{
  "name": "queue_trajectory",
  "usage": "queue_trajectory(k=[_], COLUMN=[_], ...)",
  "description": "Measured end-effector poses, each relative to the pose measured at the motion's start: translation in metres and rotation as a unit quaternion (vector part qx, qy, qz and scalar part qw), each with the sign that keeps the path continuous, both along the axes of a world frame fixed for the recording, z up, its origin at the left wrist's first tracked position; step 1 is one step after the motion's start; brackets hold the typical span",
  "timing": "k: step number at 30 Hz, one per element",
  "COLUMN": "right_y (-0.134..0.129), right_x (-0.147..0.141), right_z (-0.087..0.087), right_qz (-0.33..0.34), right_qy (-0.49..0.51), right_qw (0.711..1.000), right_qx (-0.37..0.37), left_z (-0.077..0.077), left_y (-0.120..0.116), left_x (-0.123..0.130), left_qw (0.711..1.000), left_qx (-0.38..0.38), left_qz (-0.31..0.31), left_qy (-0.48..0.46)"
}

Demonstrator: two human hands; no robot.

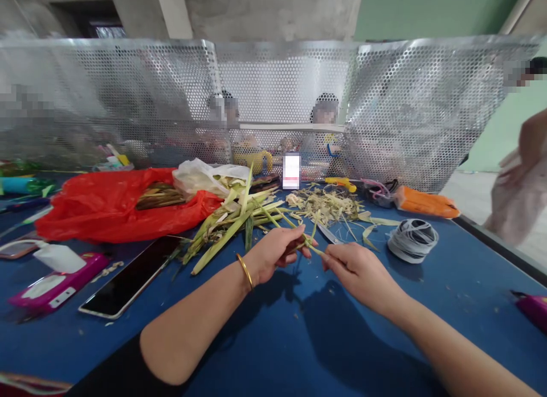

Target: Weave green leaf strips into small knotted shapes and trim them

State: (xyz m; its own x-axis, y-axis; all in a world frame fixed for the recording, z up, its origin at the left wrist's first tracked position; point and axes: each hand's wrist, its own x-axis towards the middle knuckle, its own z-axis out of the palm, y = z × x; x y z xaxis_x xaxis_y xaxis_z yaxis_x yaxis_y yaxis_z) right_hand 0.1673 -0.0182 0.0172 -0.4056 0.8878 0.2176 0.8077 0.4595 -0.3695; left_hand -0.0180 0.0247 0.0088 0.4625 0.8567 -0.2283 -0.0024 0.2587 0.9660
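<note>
While two hands (pixel 277 250) (pixel 358 267) hold leaf strips (pixel 308 242), one gold bracelet (pixel 245 271) shows.

Left hand (pixel 284 246) (bangle (pixel 245 273) at wrist), right hand (pixel 356 271), green strip (pixel 315 249) between

A dark-screened phone (pixel 132 278) lies on the blue tabletop (pixel 464 294) near a purple power strip (pixel 64 283) (a white adapter (pixel 63 258) rests against it). An orange packet (pixel 427 203) lies farther right, and what is probably a yellow mug (pixel 252 161) stands near the perforated metal screen (pixel 282 72).
</note>
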Motion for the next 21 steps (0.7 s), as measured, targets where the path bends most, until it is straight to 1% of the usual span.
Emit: queue_trajectory(k=[3, 5, 7, 10, 12, 14, 15, 16, 17, 18, 19, 20, 21], right_y=[0.001, 0.001, 0.001, 0.000, -0.001, -0.001, 0.000, 0.002, 0.004, 0.007, 0.010, 0.014, 0.017], right_x=[-0.001, -0.003, -0.005, -0.006, -0.006, -0.006, -0.005, -0.004, -0.003, -0.002, -0.001, 0.000, 0.000], right_z=[-0.005, -0.010, -0.013, -0.015, -0.015, -0.015, -0.015, -0.016, -0.016, -0.017, -0.018, -0.019, -0.020], right_qz=[0.003, 0.014, 0.043, 0.079, 0.083, 0.079, 0.070, 0.055, 0.034, 0.008, -0.020, -0.045, -0.061], right_qy=[-0.024, -0.020, -0.002, 0.025, 0.039, 0.057, 0.076, 0.103, 0.143, 0.194, 0.255, 0.323, 0.391], right_qw=[0.999, 0.999, 0.997, 0.992, 0.991, 0.992, 0.993, 0.993, 0.989, 0.976, 0.954, 0.921, 0.883], right_qx=[0.026, 0.048, 0.071, 0.095, 0.097, 0.082, 0.058, 0.018, -0.035, -0.097, -0.158, -0.212, -0.253], left_z=[-0.002, -0.006, -0.010, -0.014, -0.014, -0.013, -0.013, -0.013, -0.013, -0.013, -0.013, -0.013, -0.012], left_y=[-0.002, -0.003, -0.004, -0.005, -0.006, -0.006, -0.006, -0.006, -0.006, -0.006, -0.006, -0.006, -0.007], left_x=[0.003, 0.007, 0.010, 0.013, 0.013, 0.012, 0.012, 0.012, 0.012, 0.012, 0.012, 0.013, 0.013], left_qw=[0.999, 0.997, 0.989, 0.965, 0.953, 0.945, 0.942, 0.944, 0.950, 0.960, 0.973, 0.984, 0.992], left_qx=[0.018, 0.040, 0.094, 0.195, 0.232, 0.254, 0.261, 0.259, 0.245, 0.219, 0.183, 0.142, 0.103], left_qz=[0.027, 0.047, 0.067, 0.090, 0.092, 0.091, 0.092, 0.092, 0.091, 0.086, 0.077, 0.061, 0.042], left_qy=[0.031, 0.055, 0.089, 0.150, 0.173, 0.186, 0.188, 0.184, 0.172, 0.149, 0.119, 0.089, 0.062])
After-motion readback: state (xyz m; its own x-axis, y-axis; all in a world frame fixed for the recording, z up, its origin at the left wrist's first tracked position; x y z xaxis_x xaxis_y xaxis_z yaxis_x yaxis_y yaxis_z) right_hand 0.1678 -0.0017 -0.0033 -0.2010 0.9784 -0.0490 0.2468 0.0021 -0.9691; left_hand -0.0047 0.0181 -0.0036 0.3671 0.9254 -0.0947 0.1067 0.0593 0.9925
